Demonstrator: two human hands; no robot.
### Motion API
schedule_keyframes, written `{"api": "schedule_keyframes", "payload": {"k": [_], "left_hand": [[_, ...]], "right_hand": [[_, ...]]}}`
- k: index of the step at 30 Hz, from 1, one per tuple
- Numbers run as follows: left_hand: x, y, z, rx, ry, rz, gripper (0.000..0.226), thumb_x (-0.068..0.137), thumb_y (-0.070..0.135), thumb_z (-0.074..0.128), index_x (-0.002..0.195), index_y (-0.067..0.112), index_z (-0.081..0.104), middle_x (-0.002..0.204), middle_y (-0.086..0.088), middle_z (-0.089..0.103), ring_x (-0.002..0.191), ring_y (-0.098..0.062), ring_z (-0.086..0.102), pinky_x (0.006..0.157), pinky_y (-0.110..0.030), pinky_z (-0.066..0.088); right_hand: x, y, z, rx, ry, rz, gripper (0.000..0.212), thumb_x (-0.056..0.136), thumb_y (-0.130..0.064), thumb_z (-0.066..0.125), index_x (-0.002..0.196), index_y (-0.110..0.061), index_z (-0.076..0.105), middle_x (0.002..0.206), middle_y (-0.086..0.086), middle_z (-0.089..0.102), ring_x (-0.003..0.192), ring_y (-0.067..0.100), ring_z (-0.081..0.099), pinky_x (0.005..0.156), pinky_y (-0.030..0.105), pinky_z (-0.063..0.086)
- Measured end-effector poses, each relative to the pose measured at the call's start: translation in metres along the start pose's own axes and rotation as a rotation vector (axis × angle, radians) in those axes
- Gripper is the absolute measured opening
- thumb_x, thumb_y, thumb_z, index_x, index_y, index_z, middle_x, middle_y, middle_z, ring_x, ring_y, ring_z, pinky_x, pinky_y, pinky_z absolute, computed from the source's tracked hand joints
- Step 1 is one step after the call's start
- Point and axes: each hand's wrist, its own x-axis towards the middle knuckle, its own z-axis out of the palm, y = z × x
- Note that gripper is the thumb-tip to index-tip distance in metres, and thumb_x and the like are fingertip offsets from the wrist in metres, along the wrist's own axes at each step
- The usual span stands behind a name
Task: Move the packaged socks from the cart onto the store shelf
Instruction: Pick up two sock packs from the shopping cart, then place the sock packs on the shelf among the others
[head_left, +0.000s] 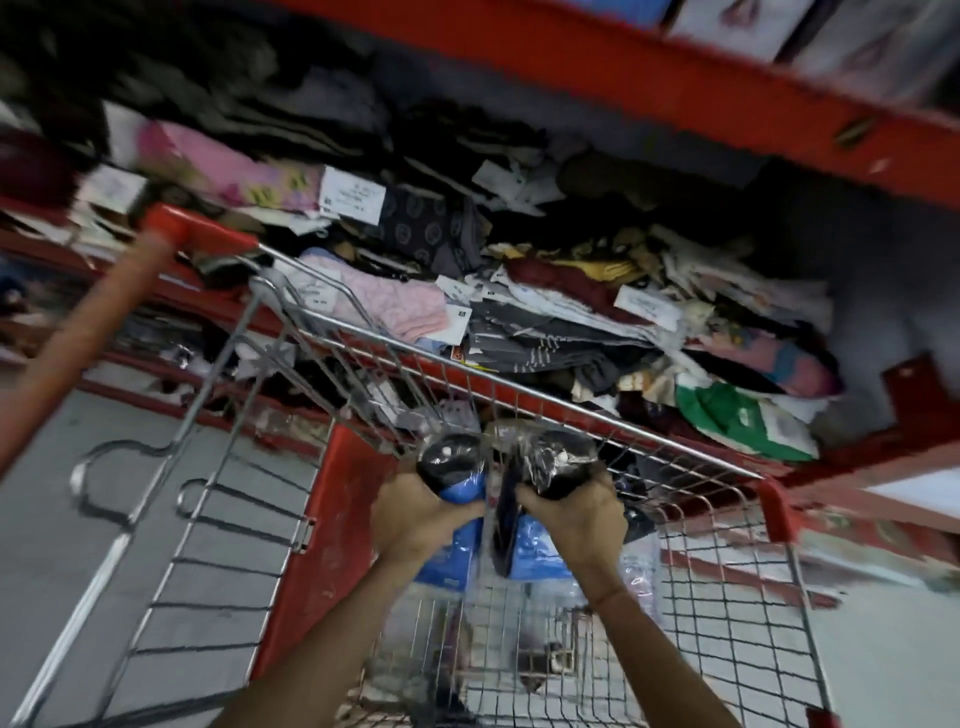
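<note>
Biggest thing in frame is the red metal store shelf (649, 98), running across the whole upper half, tilted hard because of the head angle. Its lower level is crammed with a messy heap of clothes and packets (545, 291): pink stuff at the upper left, dark and grey fabric in the middle, something green at the right edge, paper tags sticking out everywhere. It's all pretty blurry, so I can't pick out what most of it is.

Below that is the wire cart (727, 597) filling the lower half, with its orange-red handle (98, 322) slanting up the left side and the far rim running diagonally just below the shelf edge.

Now the hands, bottom centre, both raised above the cart basket, just below that rim. The left hand (415, 525) is wrapped tight around a sock packet (454, 467), dark rolled socks on top, blue card underneath, fingers fully curled. The right hand (576, 519) is clamped the same way on a second sock packet (558, 467), shiny plastic over dark socks, blue card hanging below the palm. The two packets sit side by side, about touching.
</note>
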Motion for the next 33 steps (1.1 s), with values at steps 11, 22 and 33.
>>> {"api": "schedule_keyframes", "payload": {"k": [11,22,33], "left_hand": [[-0.016,0.137,-0.134,-0.126,0.285,0.453,0.074,0.049,0.063,0.08,0.105,0.017,0.063,0.091,-0.003,0.072,0.088,-0.025,0.069,0.07,-0.038,0.06],[-0.013,0.295,-0.234,-0.254,0.652,0.696,0.089,0.048,0.067,0.078,0.117,0.016,0.058,0.098,-0.006,0.072,0.094,-0.029,0.068,0.07,-0.039,0.059],[0.039,0.372,-0.222,-0.288,0.821,0.79,0.1,0.054,0.061,0.079,0.135,0.013,0.044,0.132,-0.006,0.058,0.117,-0.027,0.059,0.087,-0.039,0.051]], "right_hand": [[-0.011,-0.122,-0.138,0.2,0.346,-0.345,0.105,0.057,-0.059,0.083,0.133,0.0,0.041,0.088,0.015,0.072,0.075,0.026,0.067,0.047,0.021,0.035],[0.027,-0.252,-0.254,0.387,0.58,-0.596,0.111,0.059,-0.068,0.077,0.144,-0.01,0.035,0.112,0.011,0.069,0.103,0.028,0.065,0.073,0.034,0.052],[0.089,-0.302,-0.239,0.577,0.737,-0.623,0.106,0.069,-0.055,0.079,0.148,-0.006,0.027,0.15,0.011,0.041,0.128,0.015,0.043,0.095,0.032,0.041]]}}
